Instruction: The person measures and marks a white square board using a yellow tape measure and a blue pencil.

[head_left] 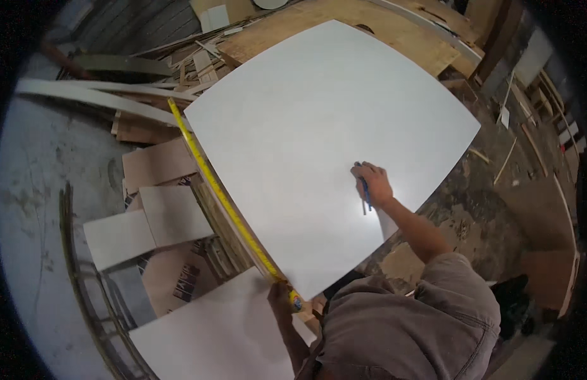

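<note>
A large white board (331, 114) lies in front of me, one corner pointing toward my body. My left hand (279, 295) is closed at the near end of a yellow tape measure (223, 195), by its round case. The blade is pulled out straight along the board's left edge and reaches slightly past the far left corner. My right hand (376, 182) is closed around a slim blue pen (367, 193) over the right part of the board. The pen slants down toward me, and a dark reflection or shadow shows beside it. Whether that hand touches the board I cannot tell.
Another white panel (211, 335) lies at the near left. Beyond it are smaller pale panels (173, 215) and cardboard. A metal frame (94, 285) stands at far left. Wood scraps (201, 63) and a plywood sheet (274, 38) lie behind. An open brown box (547, 234) is at right.
</note>
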A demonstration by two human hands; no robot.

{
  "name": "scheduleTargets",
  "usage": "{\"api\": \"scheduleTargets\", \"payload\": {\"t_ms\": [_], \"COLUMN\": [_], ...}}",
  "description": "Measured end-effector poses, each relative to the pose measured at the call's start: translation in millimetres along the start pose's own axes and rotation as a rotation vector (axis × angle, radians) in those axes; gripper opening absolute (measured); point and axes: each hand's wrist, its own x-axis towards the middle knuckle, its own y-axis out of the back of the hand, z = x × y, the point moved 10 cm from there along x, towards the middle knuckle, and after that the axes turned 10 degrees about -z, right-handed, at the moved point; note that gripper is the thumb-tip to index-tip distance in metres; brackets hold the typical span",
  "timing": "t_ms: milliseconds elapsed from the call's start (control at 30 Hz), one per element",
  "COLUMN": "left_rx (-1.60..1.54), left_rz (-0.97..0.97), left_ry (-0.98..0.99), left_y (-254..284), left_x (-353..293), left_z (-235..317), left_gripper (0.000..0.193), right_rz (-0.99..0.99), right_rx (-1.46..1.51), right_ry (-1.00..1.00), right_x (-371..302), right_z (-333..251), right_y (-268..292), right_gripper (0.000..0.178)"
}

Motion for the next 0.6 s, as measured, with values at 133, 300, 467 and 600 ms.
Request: {"api": "scheduleTargets", "payload": {"t_ms": [133, 300, 467, 600], "left_rx": [0.114, 0.442, 0.681, 0.685], "left_rz": [-0.151, -0.370, -0.486, -0.585], "left_ry": [-0.026, -0.025, -0.095, -0.148], "left_y": [27, 34, 20, -12], "left_x": [18, 54, 102, 144], "left_z": [-21, 15, 88, 98], "left_gripper": [0.017, 0.021, 0.023, 0.024], "right_rz": [-0.002, 0.039, 0.146, 0.243], "right_rx": [-0.010, 0.004, 0.040, 0.040], "right_ry": [-0.045, -0.109, -0.174, -0.384], "right_x": [1, -1, 0, -19], "right_z": [3, 11, 17, 17], "right_y": [-14, -8, 1, 4], "right_gripper": [0.034, 0.032, 0.028, 0.033]}}
